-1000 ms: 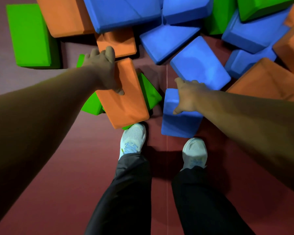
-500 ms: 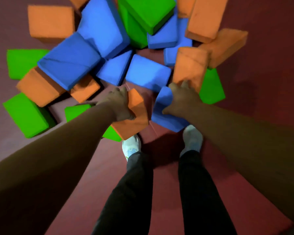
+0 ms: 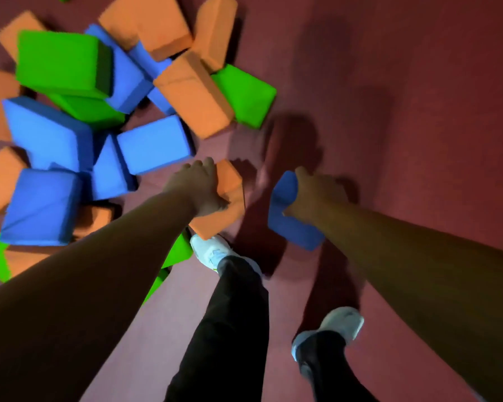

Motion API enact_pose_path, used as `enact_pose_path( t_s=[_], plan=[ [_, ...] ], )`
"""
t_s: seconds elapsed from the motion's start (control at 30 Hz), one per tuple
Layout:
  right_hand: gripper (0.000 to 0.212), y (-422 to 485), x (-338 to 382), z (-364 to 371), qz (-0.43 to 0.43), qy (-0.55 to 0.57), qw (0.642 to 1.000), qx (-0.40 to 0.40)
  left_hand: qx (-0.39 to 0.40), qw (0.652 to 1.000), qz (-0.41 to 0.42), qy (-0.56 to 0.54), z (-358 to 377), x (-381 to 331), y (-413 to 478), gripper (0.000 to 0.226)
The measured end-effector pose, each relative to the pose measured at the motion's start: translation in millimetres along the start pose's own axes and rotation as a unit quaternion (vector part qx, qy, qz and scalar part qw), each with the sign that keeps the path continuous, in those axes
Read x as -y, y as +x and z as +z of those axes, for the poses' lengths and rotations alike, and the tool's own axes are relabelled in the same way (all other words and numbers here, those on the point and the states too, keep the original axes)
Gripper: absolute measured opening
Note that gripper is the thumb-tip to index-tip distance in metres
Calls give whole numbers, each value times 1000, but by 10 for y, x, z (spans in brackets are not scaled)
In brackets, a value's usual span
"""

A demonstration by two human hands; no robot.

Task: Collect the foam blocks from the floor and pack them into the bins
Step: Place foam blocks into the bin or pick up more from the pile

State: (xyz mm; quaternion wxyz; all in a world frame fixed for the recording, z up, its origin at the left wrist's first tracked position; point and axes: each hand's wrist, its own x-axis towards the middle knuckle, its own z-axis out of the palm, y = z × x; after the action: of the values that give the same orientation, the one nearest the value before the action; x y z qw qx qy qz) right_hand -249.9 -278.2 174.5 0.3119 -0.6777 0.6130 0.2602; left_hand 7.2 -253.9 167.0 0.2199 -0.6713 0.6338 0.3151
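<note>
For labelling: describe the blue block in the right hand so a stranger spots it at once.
A pile of blocks fills the upper left of the red floor. Right of it, the right hand grips a blue block. It is the only blue one apart from the pile.

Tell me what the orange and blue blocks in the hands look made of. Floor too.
Orange block in the left hand: likely soft foam, matte; no glare, rounded edges.
Blue block in the right hand: same look, matte, rounded corners; any cover lost to blur.
Floor: dark red, matte, even-toned; mat or carpet, cannot tell.
</note>
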Motion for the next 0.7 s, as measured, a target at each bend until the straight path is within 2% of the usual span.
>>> enact_pose_path(
  t_s=[0.1,0.23,0.4,0.5,0.6,0.7],
  plan=[
    [75,-345,-800,173,45,58,997,-13,9,998,42,37,179,-750,-67,98],
    [79,-908,-1903,456,103,106,989,-31,29,991,103,74,357,-1917,-222,88],
    [87,-1802,-3332,932,202,206,957,-40,59,970,194,135,628,-3618,-510,88],
    [85,-2360,-4186,1294,267,289,919,-40,79,951,247,169,850,-4638,-711,93],
    [81,-2912,-4920,1691,347,370,859,-65,66,927,301,214,1192,-5591,-949,109],
    [88,-3455,-5467,2102,420,422,797,-103,53,887,373,267,1584,-6389,-1183,130]
  ],
)
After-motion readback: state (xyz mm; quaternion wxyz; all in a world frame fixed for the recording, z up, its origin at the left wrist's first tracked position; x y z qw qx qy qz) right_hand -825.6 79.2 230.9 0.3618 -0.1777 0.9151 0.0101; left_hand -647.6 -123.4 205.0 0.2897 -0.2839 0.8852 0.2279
